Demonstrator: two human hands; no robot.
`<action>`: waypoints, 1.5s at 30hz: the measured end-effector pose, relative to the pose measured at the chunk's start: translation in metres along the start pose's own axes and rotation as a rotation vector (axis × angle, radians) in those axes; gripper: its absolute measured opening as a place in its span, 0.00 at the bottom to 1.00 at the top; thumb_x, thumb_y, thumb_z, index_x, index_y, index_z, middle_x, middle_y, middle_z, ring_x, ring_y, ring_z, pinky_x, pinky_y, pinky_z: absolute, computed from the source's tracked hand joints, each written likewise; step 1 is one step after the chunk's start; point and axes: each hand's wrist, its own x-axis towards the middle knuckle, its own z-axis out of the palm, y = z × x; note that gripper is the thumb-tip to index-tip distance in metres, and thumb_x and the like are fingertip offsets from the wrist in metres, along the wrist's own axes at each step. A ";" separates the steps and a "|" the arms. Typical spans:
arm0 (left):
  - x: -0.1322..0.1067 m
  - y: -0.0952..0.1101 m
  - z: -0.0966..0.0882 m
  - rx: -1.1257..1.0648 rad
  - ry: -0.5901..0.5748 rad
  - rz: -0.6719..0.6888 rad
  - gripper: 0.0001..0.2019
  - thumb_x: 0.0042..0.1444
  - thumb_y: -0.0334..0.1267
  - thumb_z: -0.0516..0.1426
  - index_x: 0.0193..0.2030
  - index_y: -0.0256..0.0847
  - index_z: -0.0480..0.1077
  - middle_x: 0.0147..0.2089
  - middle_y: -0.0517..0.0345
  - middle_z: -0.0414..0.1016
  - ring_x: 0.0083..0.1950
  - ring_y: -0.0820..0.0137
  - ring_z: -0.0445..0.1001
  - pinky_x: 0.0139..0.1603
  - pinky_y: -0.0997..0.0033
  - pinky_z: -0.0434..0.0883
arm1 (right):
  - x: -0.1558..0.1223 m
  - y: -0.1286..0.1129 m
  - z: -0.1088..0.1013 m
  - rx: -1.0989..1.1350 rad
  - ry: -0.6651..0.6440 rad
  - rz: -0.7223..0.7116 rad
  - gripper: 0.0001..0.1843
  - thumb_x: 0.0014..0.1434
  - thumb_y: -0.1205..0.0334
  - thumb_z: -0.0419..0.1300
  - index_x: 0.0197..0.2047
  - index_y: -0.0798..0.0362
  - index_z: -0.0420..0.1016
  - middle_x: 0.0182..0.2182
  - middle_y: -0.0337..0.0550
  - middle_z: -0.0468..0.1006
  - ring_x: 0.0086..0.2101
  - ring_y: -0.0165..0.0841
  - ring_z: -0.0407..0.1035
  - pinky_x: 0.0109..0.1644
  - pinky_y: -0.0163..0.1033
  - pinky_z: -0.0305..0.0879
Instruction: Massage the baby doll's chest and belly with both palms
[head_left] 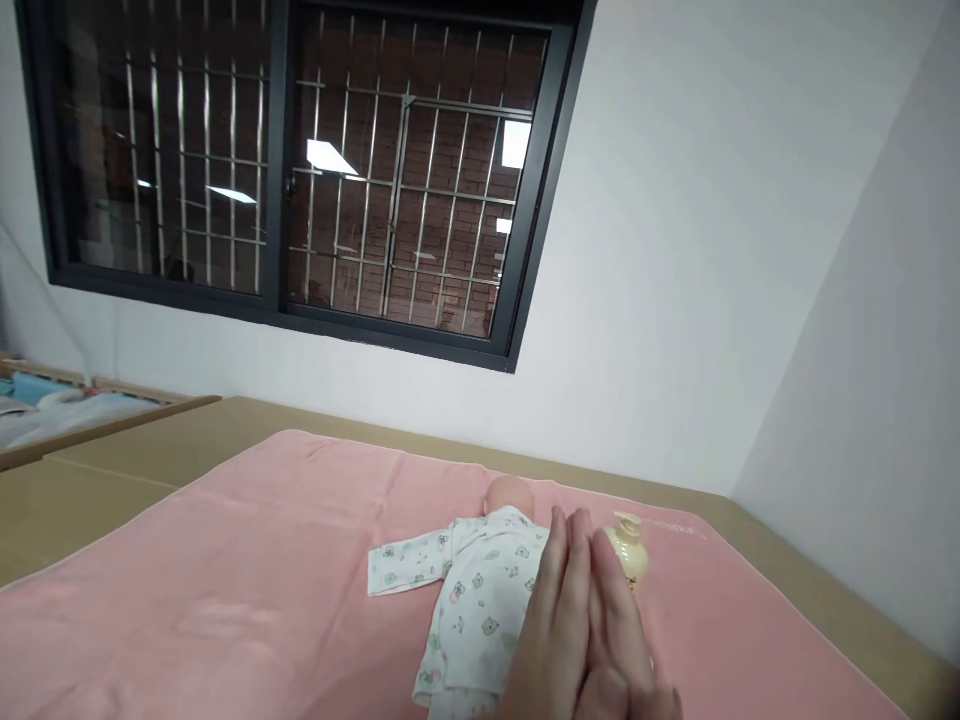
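My left hand (pixel 551 630) and my right hand (pixel 624 625) are raised together in the lower right of the head view. Their palms are pressed against each other, with the fingers stretched out and pointing up. Nothing shows between them. Behind my hands, a baby doll (pixel 484 600) in a white shirt with small animal prints lies on a pink blanket (pixel 300 560). One sleeve stretches out to the left, and my hands hide the doll's right side. A cream pump bottle (pixel 630 552) stands just beyond my right hand, partly covered by the fingers.
The blanket lies on a tan tabletop (pixel 247 425) that runs along a white wall (pixel 660 300). A dark-framed window (pixel 281 200) with metal bars is above. At the far left, a wood-edged tray or crib (pixel 112 437) holds white and blue cloth.
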 end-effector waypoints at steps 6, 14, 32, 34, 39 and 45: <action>0.053 -0.044 -0.049 0.459 0.213 0.100 0.33 0.63 0.54 0.47 0.71 0.42 0.48 0.75 0.55 0.40 0.75 0.63 0.36 0.74 0.63 0.35 | 0.044 0.082 0.016 0.174 0.099 0.286 0.34 0.69 0.43 0.32 0.73 0.46 0.33 0.70 0.43 0.43 0.67 0.34 0.46 0.67 0.47 0.52; 0.087 -0.125 -0.123 0.743 0.530 -0.070 0.30 0.62 0.47 0.48 0.67 0.34 0.55 0.71 0.43 0.53 0.73 0.61 0.46 0.72 0.64 0.36 | 0.047 0.174 0.037 -0.610 -0.353 0.432 0.31 0.68 0.49 0.36 0.65 0.53 0.62 0.67 0.46 0.56 0.68 0.40 0.43 0.70 0.53 0.36; 0.086 -0.135 -0.129 0.921 0.527 0.000 0.24 0.64 0.46 0.43 0.60 0.35 0.64 0.61 0.44 0.68 0.62 0.58 0.63 0.65 0.57 0.55 | 0.047 0.184 0.025 -0.688 -0.363 0.401 0.30 0.67 0.51 0.40 0.66 0.53 0.60 0.67 0.46 0.55 0.67 0.40 0.45 0.69 0.51 0.37; 0.086 -0.136 -0.129 0.947 0.534 0.013 0.23 0.64 0.45 0.43 0.59 0.35 0.65 0.59 0.44 0.70 0.61 0.59 0.65 0.64 0.57 0.57 | 0.045 0.179 0.029 -0.788 -0.305 0.451 0.30 0.67 0.52 0.41 0.66 0.59 0.61 0.64 0.54 0.60 0.65 0.43 0.50 0.68 0.52 0.40; 0.085 -0.136 -0.131 1.012 0.492 0.077 0.20 0.65 0.44 0.42 0.50 0.39 0.70 0.52 0.48 0.74 0.55 0.60 0.69 0.61 0.56 0.62 | 0.040 0.167 0.036 -0.831 -0.363 0.267 0.26 0.66 0.62 0.42 0.63 0.53 0.66 0.62 0.52 0.65 0.63 0.43 0.55 0.67 0.51 0.42; 0.085 -0.140 -0.131 1.116 0.461 0.144 0.20 0.66 0.42 0.42 0.50 0.39 0.71 0.53 0.48 0.75 0.57 0.59 0.69 0.65 0.51 0.59 | 0.039 0.187 0.031 -0.674 -0.333 0.327 0.27 0.67 0.54 0.42 0.65 0.50 0.63 0.66 0.44 0.58 0.66 0.39 0.48 0.69 0.50 0.41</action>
